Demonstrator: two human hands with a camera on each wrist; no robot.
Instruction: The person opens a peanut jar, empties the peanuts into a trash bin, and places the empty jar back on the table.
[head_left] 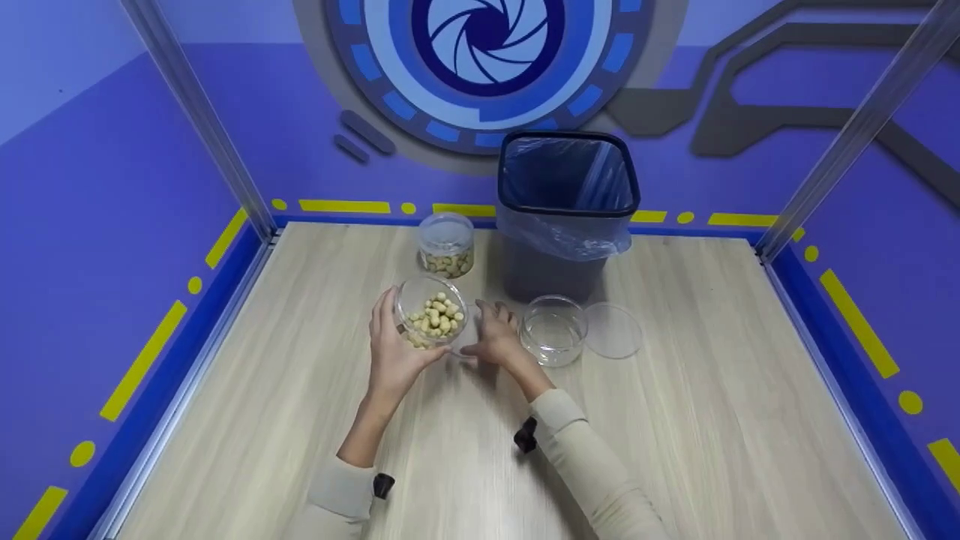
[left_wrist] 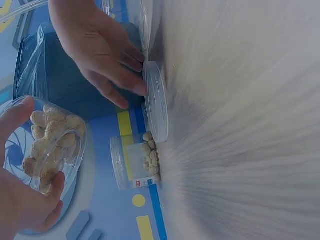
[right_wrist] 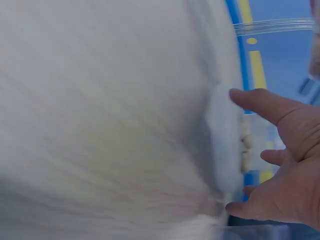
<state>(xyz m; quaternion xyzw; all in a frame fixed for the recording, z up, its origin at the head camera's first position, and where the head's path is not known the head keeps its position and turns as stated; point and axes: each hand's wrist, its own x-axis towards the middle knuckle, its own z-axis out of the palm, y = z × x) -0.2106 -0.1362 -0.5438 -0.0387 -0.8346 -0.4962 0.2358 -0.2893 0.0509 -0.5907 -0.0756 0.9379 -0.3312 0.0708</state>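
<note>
My left hand (head_left: pixel 394 349) grips a clear plastic jar (head_left: pixel 409 296) from its left side, holding it up off the table. Peanuts in their shells (left_wrist: pixel 50 135) lie inside it, and its round mouth is tilted toward the head camera. On the wooden table, just right of that jar, lies a clear round lid (left_wrist: pixel 157 105). My right hand (head_left: pixel 496 335) is over this lid with thumb and fingers spread across its width. In the left wrist view some of its fingertips meet the lid's edge; whether they press on it I cannot tell.
Behind the held jar stands another clear jar (head_left: pixel 446 240) partly filled with peanuts. A clear container (head_left: pixel 555 334) is right of my right hand, with a flat clear lid (head_left: pixel 615 331) beside it. A dark bin (head_left: pixel 551 266) lined with a plastic bag stands at the back.
</note>
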